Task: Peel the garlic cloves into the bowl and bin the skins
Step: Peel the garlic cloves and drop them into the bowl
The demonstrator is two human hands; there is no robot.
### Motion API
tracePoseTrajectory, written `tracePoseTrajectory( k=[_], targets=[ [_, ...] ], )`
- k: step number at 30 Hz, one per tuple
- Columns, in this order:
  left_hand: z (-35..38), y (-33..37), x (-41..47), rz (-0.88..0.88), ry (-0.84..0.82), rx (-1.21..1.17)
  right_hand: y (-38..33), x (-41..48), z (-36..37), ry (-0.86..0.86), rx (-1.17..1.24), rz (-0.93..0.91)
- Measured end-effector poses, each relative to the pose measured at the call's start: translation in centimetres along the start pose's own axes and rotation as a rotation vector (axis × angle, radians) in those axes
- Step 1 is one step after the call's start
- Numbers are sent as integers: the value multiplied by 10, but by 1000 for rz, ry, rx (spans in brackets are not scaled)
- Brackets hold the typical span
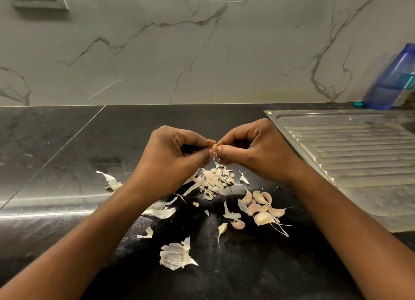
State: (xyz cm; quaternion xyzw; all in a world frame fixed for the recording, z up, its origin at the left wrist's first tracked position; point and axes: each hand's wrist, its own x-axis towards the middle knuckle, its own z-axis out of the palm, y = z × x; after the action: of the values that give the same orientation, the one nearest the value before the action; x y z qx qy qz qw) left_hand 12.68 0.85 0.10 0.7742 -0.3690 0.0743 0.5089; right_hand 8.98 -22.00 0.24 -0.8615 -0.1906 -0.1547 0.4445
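Clove (214, 146) half-hidden, left hand (170, 157), right hand (256, 151) pinching

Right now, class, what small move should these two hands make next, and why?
Probably pull away the skin strip hanging under the clove. Both the left hand and the right hand pinch that clove above the pile of skins, so it looks only partly peeled; no bowl is in view.

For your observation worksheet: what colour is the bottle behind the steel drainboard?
The bottle is translucent blue with a greenish label; the head view shows it.
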Motion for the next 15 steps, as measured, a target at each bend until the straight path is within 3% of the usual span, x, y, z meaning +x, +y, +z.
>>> tracePoseTrajectory(
  k=[15],
  targets=[
    [-1,-1,2,-56,10,-76,-1,1,1,9,45,7]
  ],
)
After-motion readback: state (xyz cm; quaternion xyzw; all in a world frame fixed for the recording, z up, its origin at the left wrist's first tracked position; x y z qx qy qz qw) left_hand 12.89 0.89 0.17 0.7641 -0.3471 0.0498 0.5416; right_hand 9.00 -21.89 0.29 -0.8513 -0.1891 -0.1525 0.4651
